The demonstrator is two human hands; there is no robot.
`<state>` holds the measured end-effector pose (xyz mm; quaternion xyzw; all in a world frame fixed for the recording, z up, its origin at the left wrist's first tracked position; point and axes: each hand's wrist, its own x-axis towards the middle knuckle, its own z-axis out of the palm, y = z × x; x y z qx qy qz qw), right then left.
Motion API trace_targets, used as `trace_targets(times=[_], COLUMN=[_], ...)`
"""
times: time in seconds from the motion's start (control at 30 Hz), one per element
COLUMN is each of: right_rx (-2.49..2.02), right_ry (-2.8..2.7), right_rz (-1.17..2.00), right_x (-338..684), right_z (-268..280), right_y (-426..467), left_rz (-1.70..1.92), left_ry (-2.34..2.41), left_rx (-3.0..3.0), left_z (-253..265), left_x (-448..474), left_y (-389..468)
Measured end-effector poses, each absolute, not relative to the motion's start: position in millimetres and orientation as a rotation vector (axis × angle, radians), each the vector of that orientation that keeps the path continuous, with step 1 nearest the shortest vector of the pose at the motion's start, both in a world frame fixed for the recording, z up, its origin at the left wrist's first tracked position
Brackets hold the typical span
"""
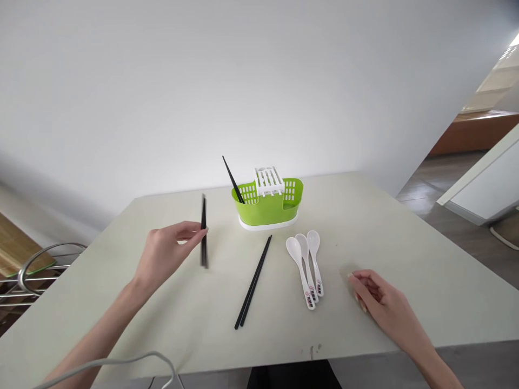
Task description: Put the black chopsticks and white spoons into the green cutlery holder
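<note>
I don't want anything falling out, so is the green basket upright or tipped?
Upright: the green basket stands on its white base on the table, opening upward.

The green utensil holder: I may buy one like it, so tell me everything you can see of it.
The green utensil holder is an oblong, round-ended basket, apparently plastic, with rectangular holes in its back wall and a white base. A white slotted rack sits across its middle. It stands upright towards the far edge of the table. At least one black chopstick leans out of its left end. Neither the left hand nor the right hand touches it.
</note>
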<state>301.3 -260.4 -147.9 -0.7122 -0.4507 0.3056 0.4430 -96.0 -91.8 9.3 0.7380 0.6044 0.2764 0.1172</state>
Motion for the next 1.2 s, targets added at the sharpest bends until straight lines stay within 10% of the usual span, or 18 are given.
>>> trace_targets(times=[0.4, 1.2], right_rx=[-1.206, -1.033], right_ry=[-1.355, -1.012], right_rz=[1.385, 1.658], right_x=[203.3, 189.2], right_z=[-81.8, -93.9], right_y=[-246.3, -236.7], left_rz=[0.952, 0.864], left_ry=[1.183, 1.048], left_rx=[1.15, 1.115], left_z=[-19.9, -46.4], left_x=[-29.8, -19.2], left_y=[-105.9, -128.1])
